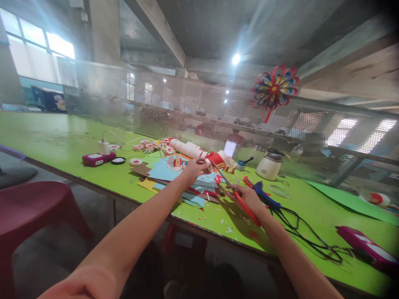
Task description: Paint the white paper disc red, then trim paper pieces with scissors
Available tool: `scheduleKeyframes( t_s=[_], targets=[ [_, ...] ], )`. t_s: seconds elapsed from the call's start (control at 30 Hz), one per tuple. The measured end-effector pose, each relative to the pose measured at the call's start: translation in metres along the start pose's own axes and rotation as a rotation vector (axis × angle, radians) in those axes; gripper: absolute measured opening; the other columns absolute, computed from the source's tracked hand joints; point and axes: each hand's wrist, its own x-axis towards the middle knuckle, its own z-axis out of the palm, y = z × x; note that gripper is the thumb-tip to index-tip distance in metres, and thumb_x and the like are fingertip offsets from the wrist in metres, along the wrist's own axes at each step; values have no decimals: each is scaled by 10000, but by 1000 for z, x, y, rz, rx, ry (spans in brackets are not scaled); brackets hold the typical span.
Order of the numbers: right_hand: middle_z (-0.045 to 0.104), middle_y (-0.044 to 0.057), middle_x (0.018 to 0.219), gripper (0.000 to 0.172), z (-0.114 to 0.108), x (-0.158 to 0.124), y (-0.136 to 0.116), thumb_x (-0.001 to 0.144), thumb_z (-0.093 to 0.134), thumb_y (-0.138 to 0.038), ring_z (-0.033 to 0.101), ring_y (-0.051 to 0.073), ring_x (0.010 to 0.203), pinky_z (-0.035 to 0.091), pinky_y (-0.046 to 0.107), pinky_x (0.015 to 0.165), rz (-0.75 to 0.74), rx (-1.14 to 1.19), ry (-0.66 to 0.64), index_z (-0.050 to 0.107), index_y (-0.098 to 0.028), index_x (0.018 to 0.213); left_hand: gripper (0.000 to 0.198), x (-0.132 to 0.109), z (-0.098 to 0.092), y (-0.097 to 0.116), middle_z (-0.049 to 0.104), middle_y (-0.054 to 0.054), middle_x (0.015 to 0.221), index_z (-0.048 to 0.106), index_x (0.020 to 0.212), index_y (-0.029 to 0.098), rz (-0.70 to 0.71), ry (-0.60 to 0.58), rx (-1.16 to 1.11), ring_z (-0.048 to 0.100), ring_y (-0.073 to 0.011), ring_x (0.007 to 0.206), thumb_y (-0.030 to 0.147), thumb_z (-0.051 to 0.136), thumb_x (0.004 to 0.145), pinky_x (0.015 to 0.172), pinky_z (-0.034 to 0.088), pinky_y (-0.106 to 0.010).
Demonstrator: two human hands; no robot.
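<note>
A red and white paper cup [218, 158] is gripped in my left hand [196, 170], lying tilted on its side above the pile of coloured paper. My right hand [248, 197] is closed around the red handles of a pair of scissors [247, 209]. The scissor blades point up and left and reach the cup's edge; whether they touch it I cannot tell. Under my left hand are sheets of light blue paper [162, 170]. A cut cup piece [175, 162] stands on them. Behind lies a long stack of white cups [188, 149].
A blue glue gun [266, 195] with black cable lies right of my right hand. Beyond are a kettle [269, 164] and a lit phone [230, 148]. Purple power strips [98, 159] sit at left and right. A red stool [37, 207] stands left; a perforated screen [193, 112] backs the table.
</note>
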Motion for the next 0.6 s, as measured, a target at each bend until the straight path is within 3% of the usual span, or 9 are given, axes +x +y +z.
scheduleKeyframes(
  t_s=[0.33, 0.6],
  targets=[
    [762, 77, 813, 382, -3, -2, -6, 822, 501, -433, 700, 278, 722, 523, 357, 666, 18, 64, -23, 757, -190, 968, 372, -2, 4, -3, 629, -18, 749, 580, 907, 99, 66, 17, 14, 649, -149, 678, 84, 807, 613, 781, 553, -418],
    [753, 100, 959, 373, -2, 0, -4, 819, 523, -412, 715, 293, 833, 533, 383, 752, 16, 56, -51, 743, -196, 1029, 321, 0, -2, 2, 648, -37, 731, 532, 907, 126, -1, -36, -59, 665, -179, 653, 94, 749, 672, 778, 550, -480]
  ],
)
